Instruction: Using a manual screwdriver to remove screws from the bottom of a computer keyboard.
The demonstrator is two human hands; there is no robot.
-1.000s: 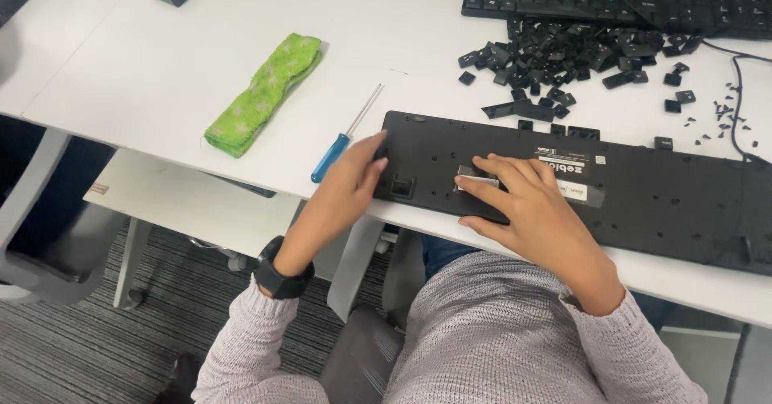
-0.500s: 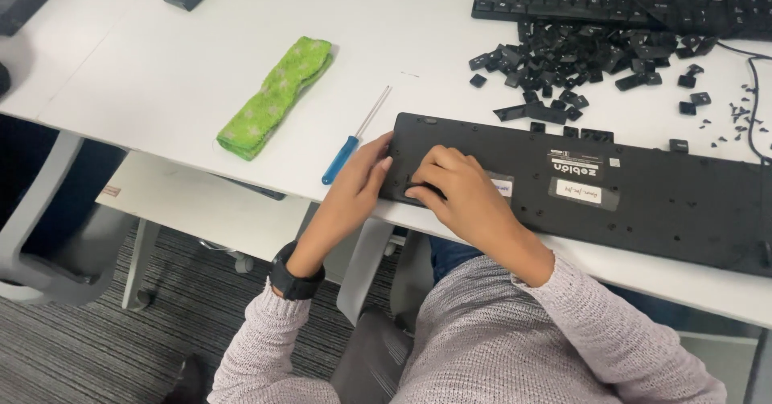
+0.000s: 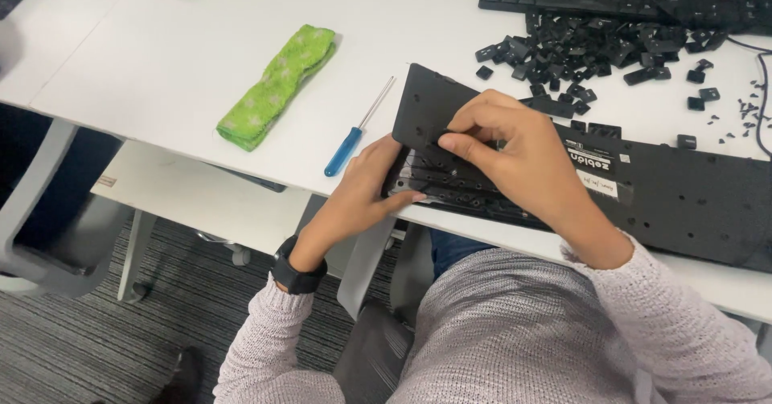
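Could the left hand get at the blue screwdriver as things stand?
Probably yes: the screwdriver lies bare on the table just beside the left hand with nothing between them, though that hand now grips the keyboard edge.

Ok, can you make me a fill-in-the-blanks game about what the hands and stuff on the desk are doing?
1. The right hand lifts the back panel of the upside-down black ____.
2. The screwdriver lying on the desk has a ____ handle.
3. The folded cloth left of the screwdriver is ____.
4. The left hand has a black ____ on its wrist.

Missing words: keyboard; blue; green; watch
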